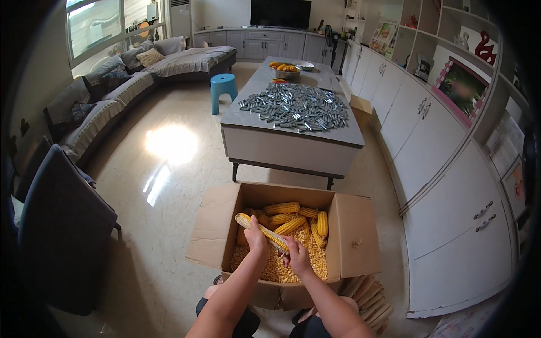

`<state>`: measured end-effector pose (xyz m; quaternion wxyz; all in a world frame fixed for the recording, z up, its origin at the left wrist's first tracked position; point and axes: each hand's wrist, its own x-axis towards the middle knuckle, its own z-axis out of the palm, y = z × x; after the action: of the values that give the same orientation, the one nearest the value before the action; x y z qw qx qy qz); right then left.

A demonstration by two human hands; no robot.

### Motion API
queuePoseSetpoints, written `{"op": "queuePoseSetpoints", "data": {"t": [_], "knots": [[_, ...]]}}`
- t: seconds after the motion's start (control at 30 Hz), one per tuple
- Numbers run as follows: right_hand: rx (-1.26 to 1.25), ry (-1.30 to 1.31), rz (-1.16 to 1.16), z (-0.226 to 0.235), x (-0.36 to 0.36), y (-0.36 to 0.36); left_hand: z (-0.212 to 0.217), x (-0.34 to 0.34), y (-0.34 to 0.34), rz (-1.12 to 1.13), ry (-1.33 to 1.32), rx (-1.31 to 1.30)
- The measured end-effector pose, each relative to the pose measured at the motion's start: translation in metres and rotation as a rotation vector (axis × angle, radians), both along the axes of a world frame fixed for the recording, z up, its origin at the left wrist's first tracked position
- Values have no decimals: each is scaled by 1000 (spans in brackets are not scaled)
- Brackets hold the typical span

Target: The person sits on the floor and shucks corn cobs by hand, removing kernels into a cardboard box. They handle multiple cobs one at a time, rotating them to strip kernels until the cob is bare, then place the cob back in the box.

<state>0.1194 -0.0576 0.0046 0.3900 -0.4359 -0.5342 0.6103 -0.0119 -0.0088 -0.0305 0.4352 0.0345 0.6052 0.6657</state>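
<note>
A partly stripped ear of corn (269, 237) slants across the open cardboard box (350, 236), with pale bare cob showing beside rows of yellow kernels. My left hand (256, 235) is closed round it near its upper left end. At the lower right end my right hand (296, 256) grips the same ear, its fingers partly hidden. Beneath both hands, loose corn kernels (307, 267) cover the bottom of the box. Several whole yellow ears (290, 226) lie piled against the far side and right side of the box.
Beyond the box stands a grey table (236, 119) covered with many small metallic cylinders (298, 107) and a bowl of corn (285, 70). A blue stool (224, 90) is left of it. White cabinets (445, 242) line the right; a dark chair (62, 225) stands left.
</note>
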Motion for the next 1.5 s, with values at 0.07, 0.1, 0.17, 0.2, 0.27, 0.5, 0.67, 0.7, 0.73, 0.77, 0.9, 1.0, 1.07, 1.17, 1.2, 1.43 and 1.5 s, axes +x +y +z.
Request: {"op": "queuePoseSetpoints", "data": {"t": [0.07,0.1,0.17,0.2,0.27,0.5,0.67,0.7,0.73,0.77,0.9,1.0,1.07,1.17,1.2,1.43,1.5], "knots": [[-106,26,-83,7,1,2,4,5,-3,-3,16,42],[-159,41,-124,11,0,3,3,4,-3,-15,22,48],[-189,104,-107,11,2,4,-1,3,-2,-36,34,60],[-210,142,-91,8,4,5,0,4,-2,-16,33,59],[-257,215,-63,9,5,5,4,4,0,27,29,58],[-183,218,118,1,7,5,8,-6,1,46,-47,-26],[-303,317,219,4,7,5,-7,-13,5,77,-64,34],[-324,327,246,5,9,5,-4,-13,3,51,-76,38],[-345,337,272,6,10,6,-1,-14,2,39,-75,15],[-365,347,298,7,11,6,1,-14,1,27,-74,-8],[-375,325,401,3,17,10,1,-17,2,-1,-69,-57],[-401,362,444,4,19,11,-4,-16,3,19,-114,-14],[-401,368,453,18,17,9,-3,-18,2,30,-122,-25],[-361,263,336,17,12,6,-8,-17,3,32,-117,-21],[-289,212,312,10,11,7,-10,-18,4,34,-109,-16],[-194,-28,93,-5,9,11,18,-2,-3,-34,141,166],[-216,32,81,-1,8,12,21,-3,-2,-11,124,110]]}}
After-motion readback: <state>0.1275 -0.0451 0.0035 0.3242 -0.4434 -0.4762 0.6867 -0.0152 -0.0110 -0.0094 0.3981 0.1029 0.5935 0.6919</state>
